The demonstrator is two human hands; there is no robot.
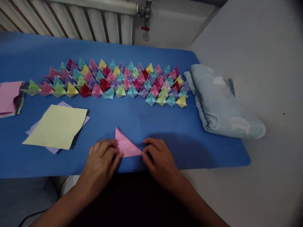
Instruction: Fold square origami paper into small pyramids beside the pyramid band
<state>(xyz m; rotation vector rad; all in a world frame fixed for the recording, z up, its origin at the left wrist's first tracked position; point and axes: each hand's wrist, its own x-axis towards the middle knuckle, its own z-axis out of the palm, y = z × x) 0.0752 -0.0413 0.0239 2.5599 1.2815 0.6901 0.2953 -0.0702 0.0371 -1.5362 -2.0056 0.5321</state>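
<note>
A pink sheet of origami paper (127, 147), folded into a triangle with a crease across it, lies near the front edge of the blue table (165, 123). Its left side is pinched between the thumb and fingers of my left hand (101, 157), which cover part of that edge. At the right corner, the thumb and fingertips of my right hand (161, 157) grip the paper's tip. Beyond the hands stand several rows of small folded paper boats (132, 91) in many colours.
Left of my hands, a yellow paper square (58, 126) rests on purple sheets (53, 150). A pink paper stack (10, 97) sits at the far left. On the right lies a folded light-blue cloth (220, 104), beside the wall. A radiator (94, 22) runs behind the table.
</note>
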